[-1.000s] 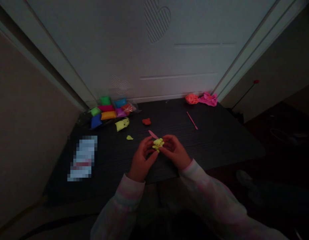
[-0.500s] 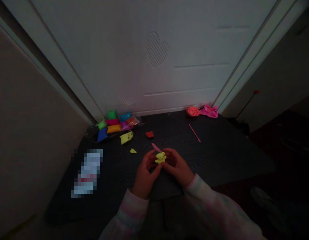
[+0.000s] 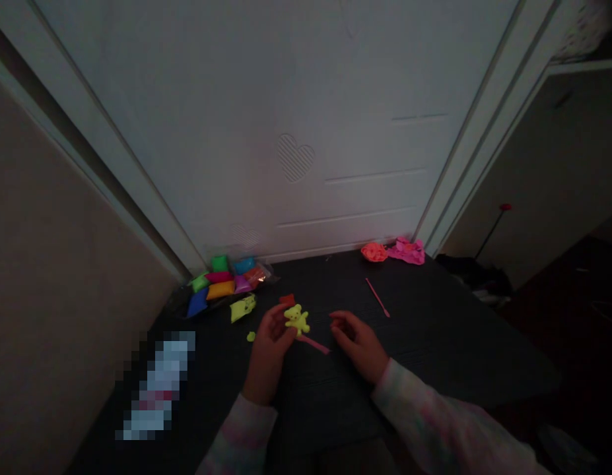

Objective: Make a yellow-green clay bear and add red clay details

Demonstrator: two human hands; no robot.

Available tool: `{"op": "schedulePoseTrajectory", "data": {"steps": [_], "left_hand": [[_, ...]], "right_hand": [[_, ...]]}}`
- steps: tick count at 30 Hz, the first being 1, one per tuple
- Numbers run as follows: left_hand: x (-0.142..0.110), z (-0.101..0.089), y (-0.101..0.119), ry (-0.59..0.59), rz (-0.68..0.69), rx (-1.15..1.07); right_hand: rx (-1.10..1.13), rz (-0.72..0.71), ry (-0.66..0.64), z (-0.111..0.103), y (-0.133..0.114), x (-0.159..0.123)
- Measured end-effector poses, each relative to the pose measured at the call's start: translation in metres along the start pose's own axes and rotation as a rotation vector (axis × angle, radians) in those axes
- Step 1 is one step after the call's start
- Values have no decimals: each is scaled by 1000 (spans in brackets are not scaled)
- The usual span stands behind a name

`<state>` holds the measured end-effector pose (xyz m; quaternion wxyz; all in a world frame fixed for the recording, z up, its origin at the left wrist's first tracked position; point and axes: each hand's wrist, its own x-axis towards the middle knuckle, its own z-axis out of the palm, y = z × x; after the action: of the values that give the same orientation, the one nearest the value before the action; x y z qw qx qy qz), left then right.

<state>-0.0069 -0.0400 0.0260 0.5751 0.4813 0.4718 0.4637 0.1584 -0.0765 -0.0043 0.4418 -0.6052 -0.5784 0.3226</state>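
I see the bear (image 3: 297, 320) fully limbed, left hand (image 3: 267, 353) pinching it, right hand (image 3: 360, 346) half-open, seemingly empty; anything left is unclear.

We're scanning the tabletop (image 3: 424, 369), and right now not one word, number or brand comes through legibly for us. Over at the left we have a pale item (image 3: 160, 386), broken into coarse blocks with a reddish band across it, and we can't make out any lettering there. On to the yellow packet (image 3: 243, 308), where we catch small dark marks, too tiny and dim for us to read. Up on the white door (image 3: 211, 99), though, we do get a symbol: a striped heart (image 3: 296, 158), with a second, fainter heart (image 3: 245, 235) lower down, towards the left.
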Motion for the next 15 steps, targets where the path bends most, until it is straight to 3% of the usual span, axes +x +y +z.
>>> {"op": "schedulePoseTrajectory", "data": {"steps": [3,7,11,15], "left_hand": [[23,17,15,-40,44,-25],[65,50,26,-110,112,59],[114,85,17,-217,134,117],[156,105,-4,-223,119,179]], "right_hand": [[-170,-102,58,-15,8,22],[-257,-138,84,-20,17,50],[-334,-118,99,-19,20,61],[-397,-108,70,-19,19,60]]}}
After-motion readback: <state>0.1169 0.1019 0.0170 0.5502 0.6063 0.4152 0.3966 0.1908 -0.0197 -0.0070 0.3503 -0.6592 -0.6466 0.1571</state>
